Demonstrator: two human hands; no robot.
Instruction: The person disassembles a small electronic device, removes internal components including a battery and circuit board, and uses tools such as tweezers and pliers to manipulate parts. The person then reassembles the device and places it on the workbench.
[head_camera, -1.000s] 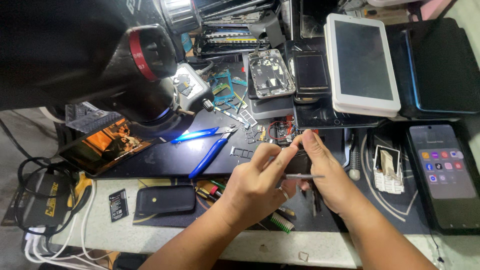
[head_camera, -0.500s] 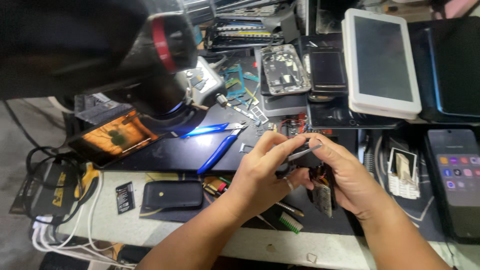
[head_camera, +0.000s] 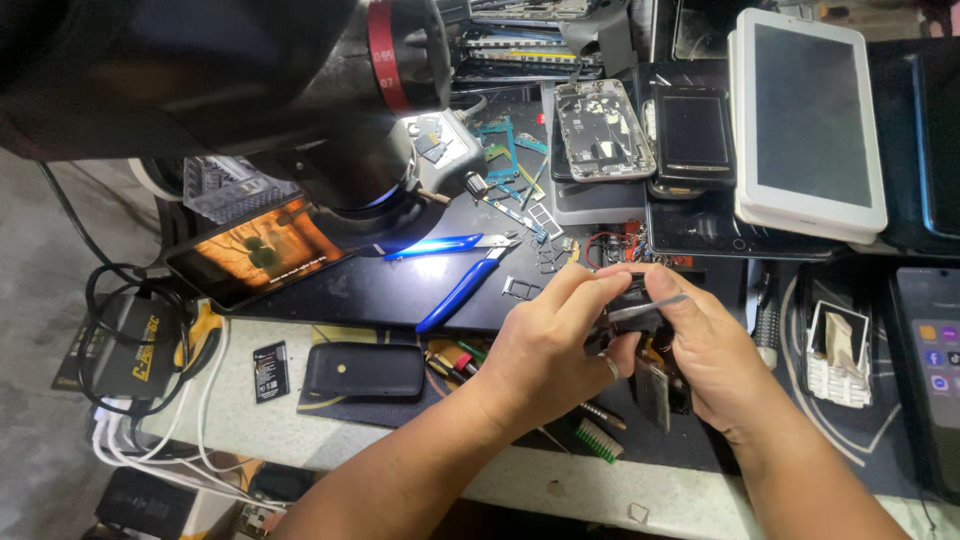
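**Both hands pinched on a small dark part over the surface**

A small dark phone part (head_camera: 628, 300) sits between both hands above the cluttered surface (head_camera: 400, 290). The left hand (head_camera: 545, 350) pinches it, grip clamped; the right hand (head_camera: 715, 350) presses metal tweezers (head_camera: 645, 312) together at it. Blue-handled pliers (head_camera: 465, 285) lie near; a white tablet (head_camera: 805, 115) lies well apart.

The left hand (head_camera: 548, 350) and right hand (head_camera: 712, 350) are hiding most of the small dark part (head_camera: 628, 300) pinched between them; what kind it is cannot be told. The frame's right edge is cutting off the phone (head_camera: 932, 380) and the dark tablet (head_camera: 935, 120)
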